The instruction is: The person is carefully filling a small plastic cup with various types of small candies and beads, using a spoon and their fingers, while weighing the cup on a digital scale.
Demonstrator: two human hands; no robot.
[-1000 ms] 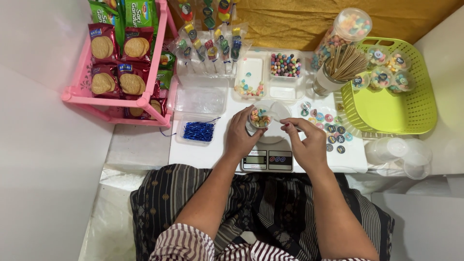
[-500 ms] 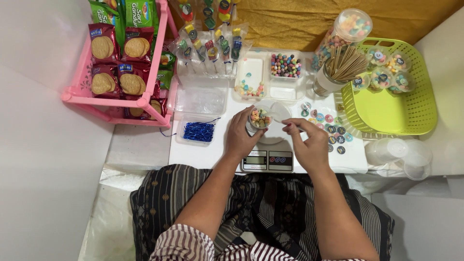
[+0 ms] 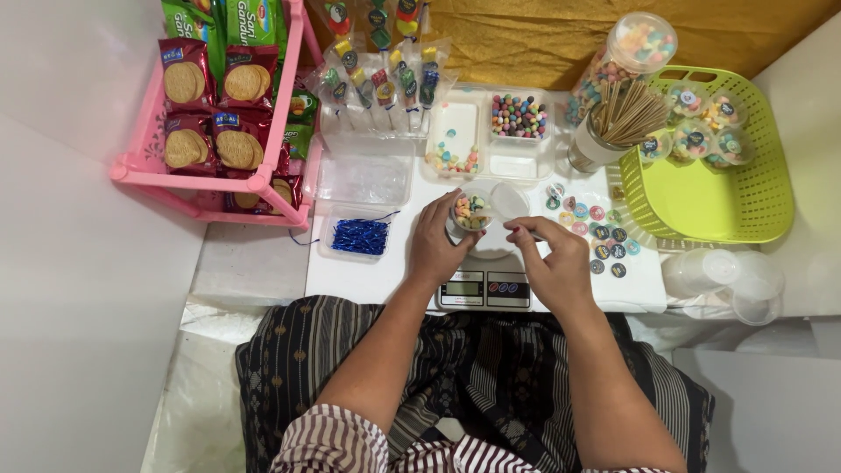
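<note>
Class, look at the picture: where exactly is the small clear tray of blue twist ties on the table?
In the head view the tray of blue twist ties sits on the table's left side, just left of the left hand, below the pink rack.

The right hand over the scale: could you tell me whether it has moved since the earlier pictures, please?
No, hardly at all. The right hand sits just above the kitchen scale, fingertips pinched beside the small candy cup as before.

Clear glossy plastic cup in the left hand's grip; under it a smooth plastic scale on the matt white desk. Right of the grip, bare wooden sticks and a glossy green plastic basket.
</note>
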